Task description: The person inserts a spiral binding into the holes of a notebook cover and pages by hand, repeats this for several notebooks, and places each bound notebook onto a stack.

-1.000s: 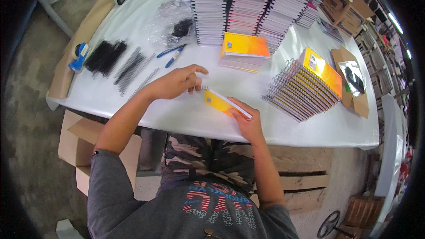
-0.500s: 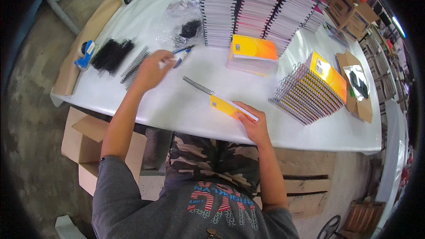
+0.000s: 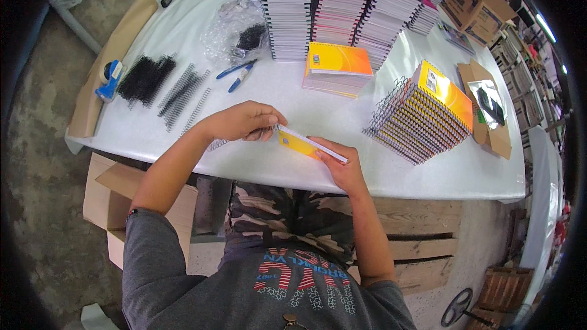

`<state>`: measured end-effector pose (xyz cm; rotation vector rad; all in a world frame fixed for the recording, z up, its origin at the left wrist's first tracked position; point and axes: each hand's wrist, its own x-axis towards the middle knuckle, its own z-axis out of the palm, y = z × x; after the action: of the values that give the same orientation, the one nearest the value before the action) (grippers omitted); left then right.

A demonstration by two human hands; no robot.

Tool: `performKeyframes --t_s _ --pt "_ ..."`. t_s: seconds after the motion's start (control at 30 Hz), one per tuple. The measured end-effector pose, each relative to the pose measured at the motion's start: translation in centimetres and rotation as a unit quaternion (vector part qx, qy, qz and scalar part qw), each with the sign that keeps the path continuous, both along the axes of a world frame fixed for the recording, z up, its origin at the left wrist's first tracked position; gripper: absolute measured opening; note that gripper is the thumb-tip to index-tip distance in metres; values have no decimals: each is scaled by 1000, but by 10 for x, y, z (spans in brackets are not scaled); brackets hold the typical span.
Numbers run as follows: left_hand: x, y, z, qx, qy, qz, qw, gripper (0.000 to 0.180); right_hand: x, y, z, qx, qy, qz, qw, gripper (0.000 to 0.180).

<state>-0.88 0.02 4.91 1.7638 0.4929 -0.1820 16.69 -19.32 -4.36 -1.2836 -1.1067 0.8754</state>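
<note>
My right hand (image 3: 343, 170) holds a yellow-covered notebook (image 3: 301, 144) on edge at the table's near side, gripping its right end. My left hand (image 3: 244, 121) is closed at the notebook's left end on a thin wire spiral (image 3: 215, 144), whose other end lies on the table below my wrist. Several loose black wire spirals (image 3: 183, 93) lie to the left on the white table (image 3: 293, 91). A blue-handled pair of pliers (image 3: 239, 73) rests just beyond my left hand.
Tall stacks of bound notebooks (image 3: 342, 6) stand at the back, with a short orange stack (image 3: 338, 67) before them. A slanted row of yellow notebooks (image 3: 425, 113) lies right. A clear bag of spirals (image 3: 235, 30), a tape dispenser (image 3: 109, 79) and cardboard boxes (image 3: 116, 198) surround the table.
My left hand reached out to the loose spirals on the left, then came back with one to the notebook's left end. My right hand kept hold of the notebook.
</note>
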Motion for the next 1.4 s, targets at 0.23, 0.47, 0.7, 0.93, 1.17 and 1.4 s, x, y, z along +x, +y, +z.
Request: performKeyframes --t_s 0.23,0.47,0.7,0.93,1.17,1.4 --pt "3 6 -8 197 -87 -25 976 28 -4 1 7 -7 37 -12 999 29" --pt "18 -12 22 362 5 -157 919 29 -1 0 2 -21 50 -23 998 29" --pt "20 -27 15 575 -21 -148 804 31 -3 -1 -5 10 -30 -24 999 29" --pt "27 -41 27 594 83 -219 770 42 -6 -5 4 21 -67 -34 997 29" --pt "-20 -75 -95 668 -119 31 734 103 -27 -13 2 36 -74 -62 995 30" --pt "-21 -62 -71 757 -86 177 624 114 -44 -16 -1 104 -150 -22 983 40"
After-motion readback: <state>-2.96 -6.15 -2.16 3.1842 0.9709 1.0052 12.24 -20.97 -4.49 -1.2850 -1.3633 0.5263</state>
